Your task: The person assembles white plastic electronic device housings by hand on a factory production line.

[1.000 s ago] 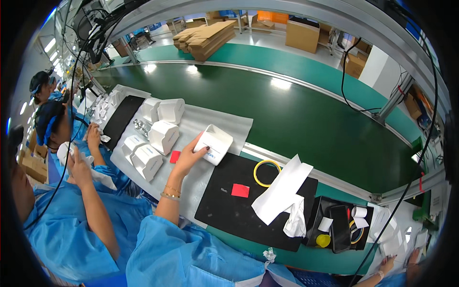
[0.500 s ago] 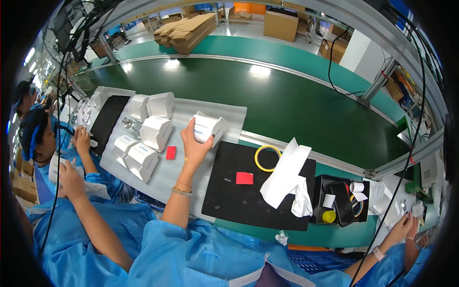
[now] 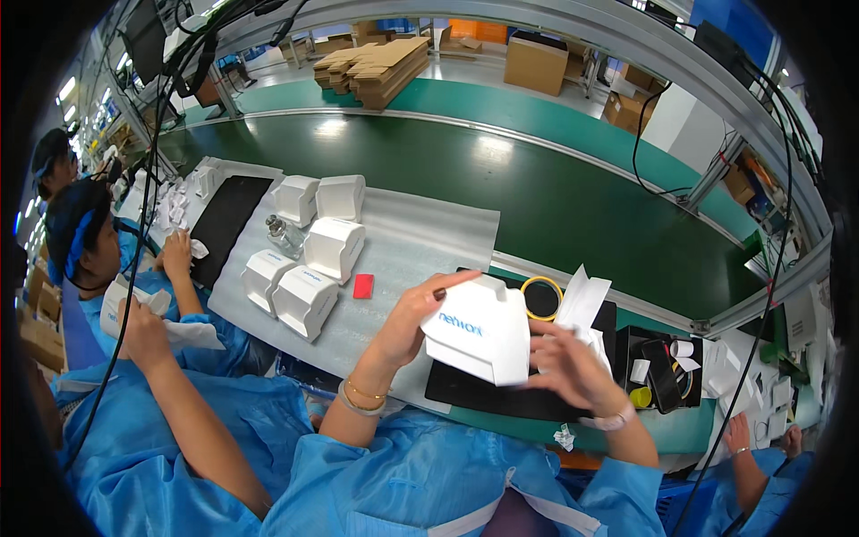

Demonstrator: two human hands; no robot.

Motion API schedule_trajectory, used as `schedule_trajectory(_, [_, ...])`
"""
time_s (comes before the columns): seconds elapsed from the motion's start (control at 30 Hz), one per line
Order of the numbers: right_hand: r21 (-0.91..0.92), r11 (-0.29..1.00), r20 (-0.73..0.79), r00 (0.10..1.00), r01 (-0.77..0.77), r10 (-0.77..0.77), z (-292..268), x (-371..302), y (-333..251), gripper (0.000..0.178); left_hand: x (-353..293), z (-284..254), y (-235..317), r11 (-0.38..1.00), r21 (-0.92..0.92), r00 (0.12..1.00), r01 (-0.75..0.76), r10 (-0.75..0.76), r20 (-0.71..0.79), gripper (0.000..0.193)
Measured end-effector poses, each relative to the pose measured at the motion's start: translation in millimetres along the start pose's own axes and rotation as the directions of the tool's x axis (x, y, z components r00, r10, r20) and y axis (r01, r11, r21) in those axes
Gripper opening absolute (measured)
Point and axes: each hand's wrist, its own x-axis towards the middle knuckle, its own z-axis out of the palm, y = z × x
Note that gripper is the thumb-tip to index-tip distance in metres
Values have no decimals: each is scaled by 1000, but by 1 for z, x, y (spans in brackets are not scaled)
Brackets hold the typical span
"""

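Since the earlier frame, one white box (image 3: 479, 329) has been lifted off the foam sheet (image 3: 420, 237) and is now held above the black mat (image 3: 465, 385), gripped by the left hand (image 3: 413, 315) and right hand (image 3: 565, 362), both closed on it. Five more boxes (image 3: 304, 300) are left waiting on the worktop (image 3: 680, 430), so most of the batch seems unhandled.

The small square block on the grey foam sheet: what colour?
Red, clearest in the head view.
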Motion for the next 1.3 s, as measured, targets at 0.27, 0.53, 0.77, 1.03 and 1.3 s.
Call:
schedule_trajectory(0.27, [444,893,111,993,-78,31,42,62,54,58,-23,0,11,758,605,946,-243,322,-23,48])
schedule_trajectory(0.53, [446,891,-32,997,79,-72,46,59,79,60,-23,8,1,845,449,917,-290,380,-123,23])
schedule_trajectory(0.77, [-39,844,-218,819,536,-530,21,46,105,75,-36,-6,-19,988,74,989,-135,139,-57,82])
schedule_trajectory(1.03, [-422,705,-79,752,569,-654,12,39,89,83,-51,16,-15,969,243,985,-40,-2,172,123])
schedule_trajectory(1.3, [-287,845,-82,867,451,-491,11,39,89,82,-41,3,-25,885,299,914,-358,266,305,101])
